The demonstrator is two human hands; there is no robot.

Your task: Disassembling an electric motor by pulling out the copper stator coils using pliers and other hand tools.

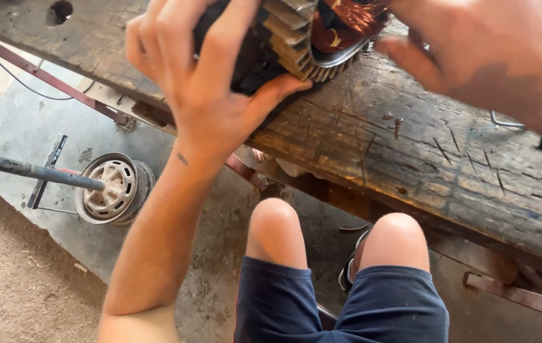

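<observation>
Your left hand (pixel 211 76) is wrapped around a motor stator (pixel 296 38), fingers curled over its dark outer side and thumb pressed under the ribbed metal laminations, so it is firmly closed on the part. The stator, with copper windings (pixel 347 19) showing inside, sits at the near edge of the worn wooden workbench (pixel 410 152), between your two hands. Your right hand (pixel 493 57) is just beside the windings, thumb extended toward them; whether it grips anything, you cannot tell from here.
</observation>
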